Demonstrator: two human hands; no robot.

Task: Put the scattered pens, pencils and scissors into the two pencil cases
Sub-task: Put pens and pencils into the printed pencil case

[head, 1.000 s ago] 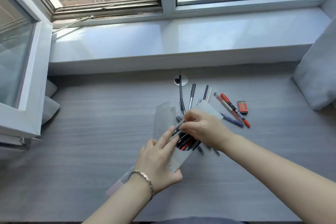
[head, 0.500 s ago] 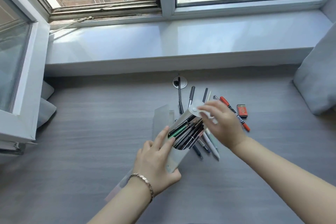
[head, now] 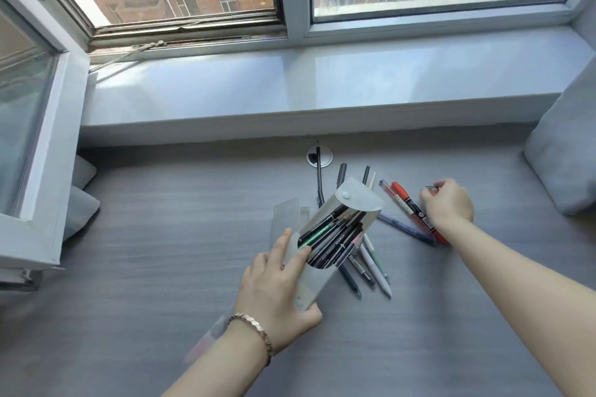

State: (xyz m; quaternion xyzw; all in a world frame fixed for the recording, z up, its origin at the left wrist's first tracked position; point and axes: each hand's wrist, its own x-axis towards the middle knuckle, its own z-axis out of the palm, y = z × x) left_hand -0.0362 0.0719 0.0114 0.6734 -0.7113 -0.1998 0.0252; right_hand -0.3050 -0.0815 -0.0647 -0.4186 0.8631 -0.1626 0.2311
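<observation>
pencil case [head: 317,280], flap up, tilted and gripped low by left hand [head: 274,287], likely to keep stowed pens [head: 332,235] in, mouth free. loose pens [head: 371,263] just right of case. right hand [head: 448,206] farther right, pinching small item [head: 430,189] beside red marker [head: 407,203], identity unclear.

Table [head: 161,251]: grey wood-grain surface, matt, with fine lengthwise streaks.
Windowsill [head: 290,84]: white, smooth, glossy; it mirrors the daylight.
Pencil case [head: 317,280]: frosted translucent plastic, semi-matt, with a white plastic snap button [head: 345,194] on the flap.
Second pencil case [head: 283,219]: the same frosted translucent plastic.
Pens inside the first case [head: 335,238]: smooth plastic barrels with a slight sheen.
Red marker [head: 408,203]: glossy plastic.
Bracelet [head: 254,329]: linked metal, rose-gold tone, polished.
Cushion [head: 561,158]: grey cloth, matt.
Small red box [head: 431,191] under the right hand [head: 448,205]: mostly hidden, so its finish is not determinable.
</observation>
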